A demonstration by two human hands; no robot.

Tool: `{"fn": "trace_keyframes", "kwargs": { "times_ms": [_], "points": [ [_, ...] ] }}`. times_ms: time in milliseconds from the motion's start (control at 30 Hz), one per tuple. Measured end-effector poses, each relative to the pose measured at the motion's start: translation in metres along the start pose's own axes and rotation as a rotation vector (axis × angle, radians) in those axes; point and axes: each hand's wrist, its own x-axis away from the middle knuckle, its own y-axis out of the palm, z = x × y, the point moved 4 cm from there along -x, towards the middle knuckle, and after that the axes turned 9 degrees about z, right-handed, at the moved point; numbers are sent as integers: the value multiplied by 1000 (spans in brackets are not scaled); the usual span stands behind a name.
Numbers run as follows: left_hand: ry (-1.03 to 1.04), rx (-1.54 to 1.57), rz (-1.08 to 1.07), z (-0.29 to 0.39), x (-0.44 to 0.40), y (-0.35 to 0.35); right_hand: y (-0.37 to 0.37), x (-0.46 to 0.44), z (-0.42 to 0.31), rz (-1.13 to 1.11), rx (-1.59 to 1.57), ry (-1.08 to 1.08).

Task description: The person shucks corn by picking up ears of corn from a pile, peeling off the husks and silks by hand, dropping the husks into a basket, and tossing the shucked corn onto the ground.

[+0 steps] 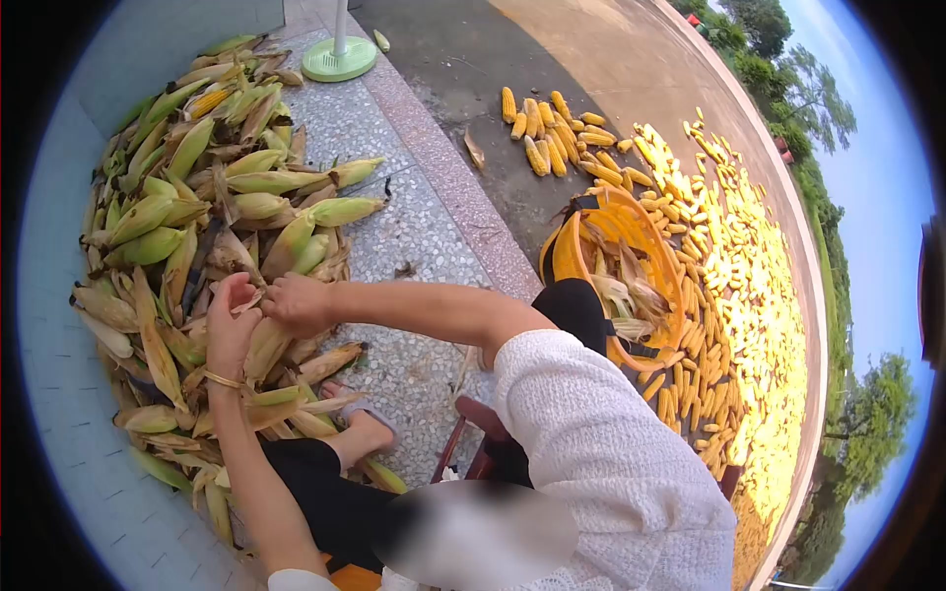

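Note:
Over a heap of unhusked ears of corn (148, 219), my two hands meet at the dry brown tip of one corn husk (258, 294). My left hand (232, 327), with a bangle at its wrist, pinches the husk between thumb and fingers. Close against it on the right, my right hand (299, 302) is closed, its curled fingers on the same husk. Much of the ear of corn in my grip is hidden by the hands. Just below them lies a green-brown ear (266, 350), and green ears (296, 241) sit just beyond.
To my right stands an orange basket (678, 295) holding loose husks. Past it, many bare yellow cobs (709, 256) cover the ground. A green round stand base (340, 61) is on the speckled floor (414, 231). The pale wall (59, 325) borders the heap on the left.

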Motion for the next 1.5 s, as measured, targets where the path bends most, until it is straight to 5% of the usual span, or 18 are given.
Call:
{"fn": "trace_keyframes", "kwargs": {
  "times_ms": [133, 233, 300, 333, 367, 433, 467, 633, 733, 800, 1100, 1200, 1367, 1500],
  "points": [
    [316, -251, -327, 13, 13, 81, -135, 50, 18, 41, -32, -173],
    [195, -32, -362, 63, 21, 129, -193, 77, 10, -20, 91, -165],
    [124, 82, -368, 65, 15, 149, -236, 93, 4, 578, 454, -102],
    [28, 191, -368, 60, 11, 157, -245, 101, 14, 676, 457, 92],
    [-72, 299, -365, 61, 10, 165, -246, 107, 18, 682, 456, 92],
    [-57, 310, -401, 69, 16, 180, -228, 129, 60, 490, -188, 843],
    [-41, 325, -437, 75, 20, 189, -221, 130, 73, 445, -398, 842],
    [-131, 374, -431, 66, 22, 216, -211, 147, 82, 376, -465, 910],
    [-245, 351, -365, 62, 11, 221, -210, 143, 82, 333, -205, 812],
    [55, 305, -309, 67, 8, 224, -211, 142, 91, 353, -323, 822],
    [465, -110, -88, 69, 8, 215, -183, 138, 88, 576, -260, 831],
    [200, 338, -95, 82, 8, 214, -177, 133, 91, 634, -307, 821],
    [262, 193, -29, 86, 3, 201, -175, 124, 89, 735, -352, 824],
    [171, 405, -21, 68, -17, 192, -168, 122, 83, 747, -934, 960]
  ]
}}
